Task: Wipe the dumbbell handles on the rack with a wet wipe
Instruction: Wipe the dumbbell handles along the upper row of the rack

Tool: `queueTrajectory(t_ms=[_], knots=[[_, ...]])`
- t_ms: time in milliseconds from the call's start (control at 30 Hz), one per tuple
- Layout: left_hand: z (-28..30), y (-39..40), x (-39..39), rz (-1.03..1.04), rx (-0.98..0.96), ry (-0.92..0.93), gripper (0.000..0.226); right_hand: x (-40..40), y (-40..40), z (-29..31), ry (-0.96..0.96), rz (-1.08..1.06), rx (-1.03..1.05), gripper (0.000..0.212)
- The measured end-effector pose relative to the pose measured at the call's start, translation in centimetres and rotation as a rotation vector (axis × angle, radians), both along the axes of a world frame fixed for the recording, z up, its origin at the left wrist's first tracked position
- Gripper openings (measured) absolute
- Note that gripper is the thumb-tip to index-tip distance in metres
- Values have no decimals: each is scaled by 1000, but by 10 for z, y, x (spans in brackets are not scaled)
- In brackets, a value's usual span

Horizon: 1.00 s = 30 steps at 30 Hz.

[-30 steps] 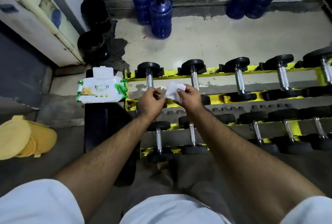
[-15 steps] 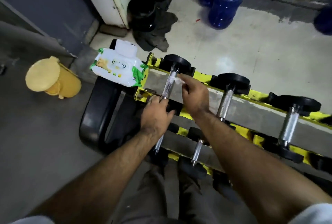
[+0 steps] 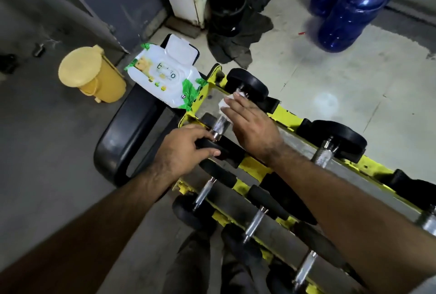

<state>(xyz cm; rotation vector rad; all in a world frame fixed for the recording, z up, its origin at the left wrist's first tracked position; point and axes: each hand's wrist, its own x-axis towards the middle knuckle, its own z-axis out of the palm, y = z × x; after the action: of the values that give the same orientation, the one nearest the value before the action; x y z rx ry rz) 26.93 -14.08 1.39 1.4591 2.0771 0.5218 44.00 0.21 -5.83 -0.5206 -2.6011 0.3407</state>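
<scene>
A yellow dumbbell rack [image 3: 257, 171] holds several black-headed dumbbells with chrome handles. On the leftmost top dumbbell, my right hand [image 3: 250, 126] lies over the knurled handle [image 3: 221, 125] with its fingers wrapped on a white wet wipe [image 3: 224, 104] against the metal. My left hand [image 3: 186, 152] grips that dumbbell's near black head [image 3: 219, 147]. Its far head [image 3: 250, 84] sits on the rack's back rail. The open white and green wipe pack [image 3: 165, 76] lies on a black bench end just left of the rack.
A yellow lidded bin [image 3: 90, 74] stands on the floor to the left. Black buckets [image 3: 226, 8] and a dark rag [image 3: 238, 43] lie behind the rack, blue water jugs [image 3: 349, 3] at the back right. More dumbbells [image 3: 330, 145] fill both tiers to the right.
The view has moved closer and tilted. My right hand slid the wipe along the leftmost handle, and my left hand shifted onto the dumbbell's near head.
</scene>
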Motion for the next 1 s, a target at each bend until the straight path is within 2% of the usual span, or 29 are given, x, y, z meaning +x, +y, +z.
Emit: queueTrajectory(t_ms=[67, 200, 333, 433, 500, 633, 733, 800, 933, 1000], knots=[[0, 0, -1, 6, 3, -29, 35, 4, 8, 1, -20, -15, 33, 46], [3, 1, -1, 24, 7, -67, 33, 0, -2, 3, -19, -80, -46, 48], [4, -1, -4, 36, 11, -78, 34, 10, -3, -1, -59, 148, -3, 52], [1, -3, -4, 79, 34, -96, 36, 9, 21, 7, -51, 25, 7, 52], [1, -4, -3, 99, 53, -94, 37, 2, 4, 7, -82, -37, -41, 54], [3, -7, -2, 109, 70, -98, 39, 10, -7, 2, -136, 212, -14, 56], [1, -8, -1, 125, 79, -110, 38, 9, 22, 9, -104, 39, -15, 54], [1, -7, -2, 130, 78, -112, 38, 3, 7, 11, -95, -38, -63, 52], [2, -7, -1, 128, 79, -92, 42, 11, -22, 3, -162, 280, -49, 49], [0, -9, 0, 148, 88, -104, 43, 11, 1, 2, -132, 201, -13, 51]])
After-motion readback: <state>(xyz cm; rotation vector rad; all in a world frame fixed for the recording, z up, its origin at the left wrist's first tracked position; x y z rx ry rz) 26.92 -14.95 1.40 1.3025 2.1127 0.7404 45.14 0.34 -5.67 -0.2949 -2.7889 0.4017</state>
